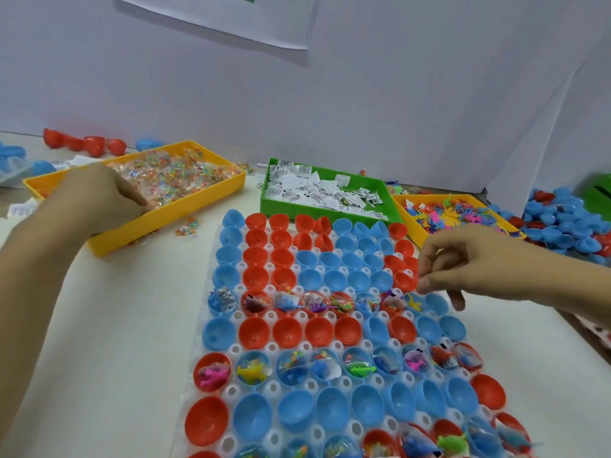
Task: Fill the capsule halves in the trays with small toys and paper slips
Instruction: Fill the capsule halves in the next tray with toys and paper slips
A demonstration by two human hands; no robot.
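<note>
Head view: left hand (99, 196) digs curled fingers into the far-left yellow plastic bin of bagged beads (185, 206); what it holds I cannot tell. Right hand (463, 262), fingertips pinched on nothing visible, hovers above the white tray of red and blue capsule halves (211, 328). Risk: brushing tilted far halves and tipping them.

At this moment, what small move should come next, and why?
Probably the left hand, already in the left yellow bin of packets, lifts one out and carries it to the half-filled row. There the capsule under the right hand shows only a yellow toy, and its right neighbour looks empty.
</note>
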